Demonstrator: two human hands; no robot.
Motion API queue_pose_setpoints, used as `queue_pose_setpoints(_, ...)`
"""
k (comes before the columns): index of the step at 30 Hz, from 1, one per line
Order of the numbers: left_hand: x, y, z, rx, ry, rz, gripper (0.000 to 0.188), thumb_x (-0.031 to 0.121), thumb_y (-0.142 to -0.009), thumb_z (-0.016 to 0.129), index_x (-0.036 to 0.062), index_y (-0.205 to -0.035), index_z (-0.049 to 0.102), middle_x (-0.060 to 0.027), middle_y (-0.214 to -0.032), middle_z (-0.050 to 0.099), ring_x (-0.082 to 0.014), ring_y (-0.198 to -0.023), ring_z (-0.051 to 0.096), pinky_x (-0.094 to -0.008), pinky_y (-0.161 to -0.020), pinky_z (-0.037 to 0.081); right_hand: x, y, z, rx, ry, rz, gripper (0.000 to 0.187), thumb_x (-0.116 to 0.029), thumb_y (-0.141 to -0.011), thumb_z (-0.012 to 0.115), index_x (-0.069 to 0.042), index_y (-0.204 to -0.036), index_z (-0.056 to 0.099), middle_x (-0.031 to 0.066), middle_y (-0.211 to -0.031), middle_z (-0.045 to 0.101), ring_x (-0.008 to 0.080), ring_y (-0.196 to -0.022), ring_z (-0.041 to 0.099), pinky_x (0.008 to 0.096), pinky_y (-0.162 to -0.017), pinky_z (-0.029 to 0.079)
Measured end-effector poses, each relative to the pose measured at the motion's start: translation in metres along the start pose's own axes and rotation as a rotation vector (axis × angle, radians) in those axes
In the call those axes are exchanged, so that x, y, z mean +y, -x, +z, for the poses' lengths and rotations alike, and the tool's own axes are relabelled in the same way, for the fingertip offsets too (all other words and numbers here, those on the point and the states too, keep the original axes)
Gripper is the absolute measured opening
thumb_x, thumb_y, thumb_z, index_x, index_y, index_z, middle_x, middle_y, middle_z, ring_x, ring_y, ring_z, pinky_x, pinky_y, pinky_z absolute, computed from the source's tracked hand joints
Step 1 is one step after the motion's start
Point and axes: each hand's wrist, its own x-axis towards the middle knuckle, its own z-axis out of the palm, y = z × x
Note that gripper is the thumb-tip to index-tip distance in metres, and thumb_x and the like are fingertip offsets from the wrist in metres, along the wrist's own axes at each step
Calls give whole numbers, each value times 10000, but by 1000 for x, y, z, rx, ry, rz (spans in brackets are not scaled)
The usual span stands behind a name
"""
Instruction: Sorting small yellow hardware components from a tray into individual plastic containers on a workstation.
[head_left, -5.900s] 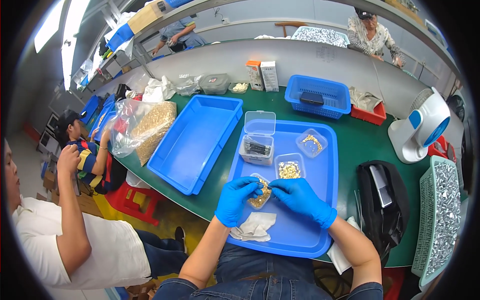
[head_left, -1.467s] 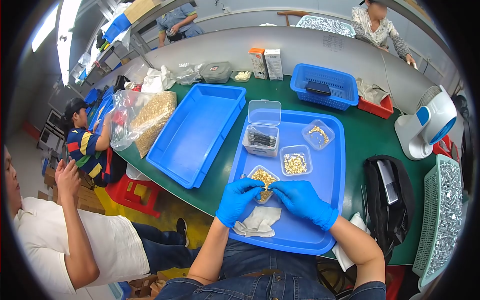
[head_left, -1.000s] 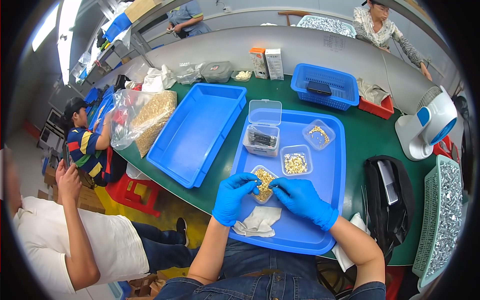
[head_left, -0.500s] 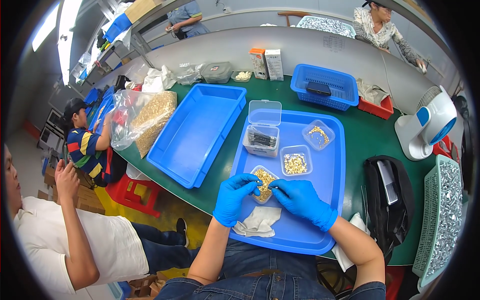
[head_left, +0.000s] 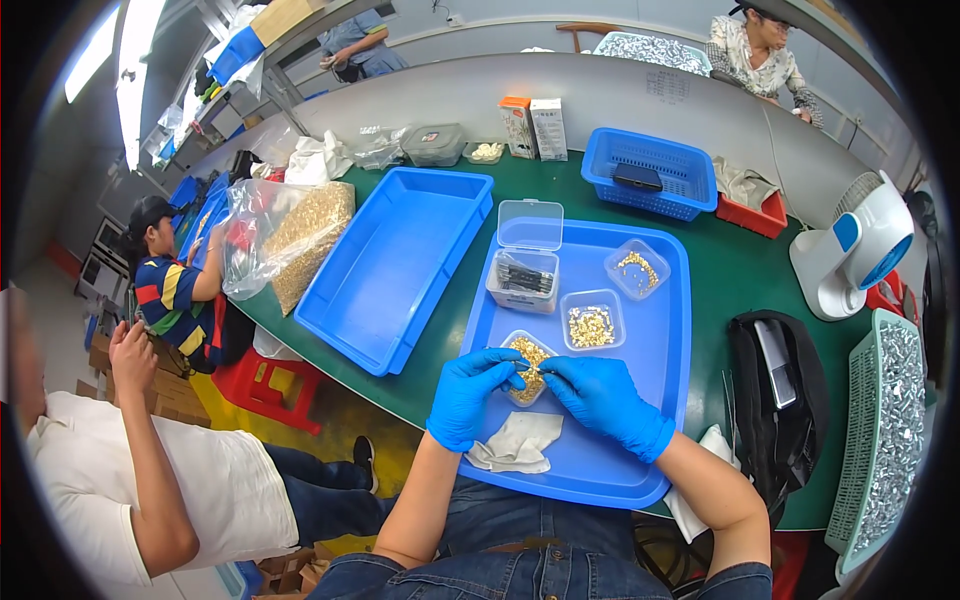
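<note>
My left hand [head_left: 470, 397] and my right hand [head_left: 605, 400], both in blue gloves, pinch close together over a small clear tub of gold-coloured parts [head_left: 528, 388]. Something tiny and dark shows at the fingertips, too small to name. Beneath all this lies a blue tray [head_left: 640, 390]. Behind my hands in it stand another tub of gold parts [head_left: 592, 326] and a third one [head_left: 637, 270] with fewer parts. An open-lidded clear box [head_left: 522, 280] contains dark thin pieces. Beside my left wrist rests a white cloth [head_left: 517, 443].
Left of my tray is a larger blue tray [head_left: 395, 265], then a bag of gold parts [head_left: 310, 240]. A blue basket [head_left: 650, 175] and a white fan [head_left: 850, 250] stand at the back right. Near my right arm are a black bag [head_left: 780, 400] and a green basket of metal parts [head_left: 880, 440]. A person in white [head_left: 190, 480] stands at the left.
My fingertips have shifted slightly, still held together over the tub. Across the partition, the person at the right has lowered an arm, and the one in blue has moved left.
</note>
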Motion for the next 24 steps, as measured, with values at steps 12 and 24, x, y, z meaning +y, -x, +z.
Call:
queue_pose_setpoints(12, -4, -1, -4, -21, -12, 1, 181, -13, -818, 595, -54, -988, 642, -122, -853, 666, -127, -641, 577, -224, -617, 471, -4, -1, -5, -41, 27, 8, 175, -221, -861, 556, -118, -983, 625, 97, -854, 653, 270, -711, 639, 358, -593, 502)
queue_pose_setpoints(24, 1, 2, 0, -50, -85, -8, 175, -4, -817, 601, -42, -980, 653, -109, -846, 666, -119, -658, 582, -218, -634, 473, 1, 1, -2, -57, -20, 17, 199, -234, -869, 546, -115, -1004, 632, 102, -883, 654, 273, -728, 641, 349, -615, 505)
